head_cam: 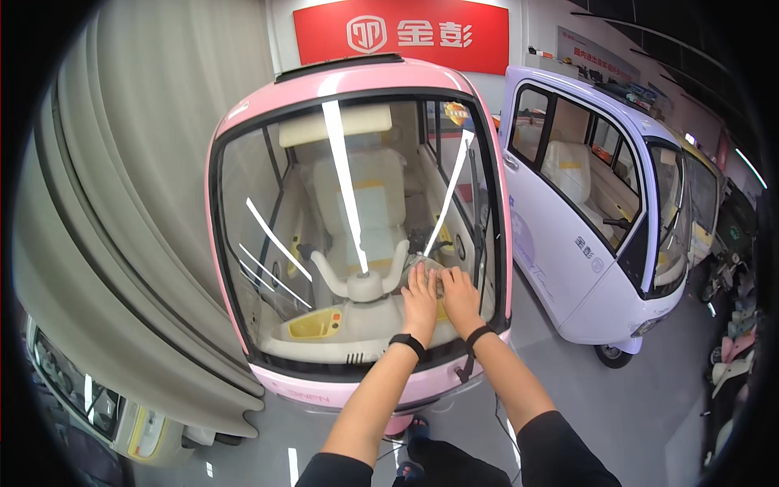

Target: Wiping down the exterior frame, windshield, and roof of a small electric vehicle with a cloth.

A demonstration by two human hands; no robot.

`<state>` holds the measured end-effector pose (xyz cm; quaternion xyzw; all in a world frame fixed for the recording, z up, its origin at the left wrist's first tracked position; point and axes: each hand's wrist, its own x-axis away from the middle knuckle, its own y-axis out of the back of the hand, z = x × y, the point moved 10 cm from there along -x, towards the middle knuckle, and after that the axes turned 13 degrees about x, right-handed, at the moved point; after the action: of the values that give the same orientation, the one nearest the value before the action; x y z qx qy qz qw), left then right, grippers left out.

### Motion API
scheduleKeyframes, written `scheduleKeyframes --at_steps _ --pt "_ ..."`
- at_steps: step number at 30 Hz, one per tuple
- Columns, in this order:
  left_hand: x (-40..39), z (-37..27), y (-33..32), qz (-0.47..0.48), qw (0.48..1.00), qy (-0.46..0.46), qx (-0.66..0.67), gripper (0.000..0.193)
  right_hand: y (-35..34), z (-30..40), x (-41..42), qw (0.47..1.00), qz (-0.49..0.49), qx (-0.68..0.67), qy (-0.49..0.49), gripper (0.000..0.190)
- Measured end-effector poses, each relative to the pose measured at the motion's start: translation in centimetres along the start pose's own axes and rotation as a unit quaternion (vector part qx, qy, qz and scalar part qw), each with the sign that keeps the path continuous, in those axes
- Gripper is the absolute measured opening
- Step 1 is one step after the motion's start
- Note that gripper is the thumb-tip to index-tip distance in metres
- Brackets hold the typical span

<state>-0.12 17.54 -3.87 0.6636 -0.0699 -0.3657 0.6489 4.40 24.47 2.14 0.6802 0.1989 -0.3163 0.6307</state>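
A pink enclosed electric three-wheeler with a large front windshield [292, 243] stands before me. My left hand [421, 298] lies with its fingers extended against the lower right part of the glass. Right beside it, my right hand [459, 297] has bent fingers at what looks like a thin clear film [429, 263]; whether the fingers pinch it is hard to tell. A black windshield wiper [478, 213] runs up the right side of the glass. Behind the glass are the handlebar [365, 286] and a plastic-covered seat [359, 195].
A lilac three-wheeler [548, 262] stands close on the right. A long grey curtain [134, 213] hangs on the left, with another vehicle [146, 432] at lower left. Thin cables [502, 414] trail near my feet. Several scooters [733, 365] line the far right.
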Motion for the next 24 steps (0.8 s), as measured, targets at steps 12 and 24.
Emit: scheduleKeyframes --at_steps 12,24 --pt "-4.8 -0.2 2.7 -0.076 0.996 -0.016 0.032 0.088 1.5 -2.9 -6.1 0.999 -0.042 0.011 0.013 0.027" --pt "-25.7 5.0 16.7 -0.02 0.993 0.035 0.11 0.1 4.8 -10.0 -30.7 0.975 -0.12 -0.166 0.091 0.022"
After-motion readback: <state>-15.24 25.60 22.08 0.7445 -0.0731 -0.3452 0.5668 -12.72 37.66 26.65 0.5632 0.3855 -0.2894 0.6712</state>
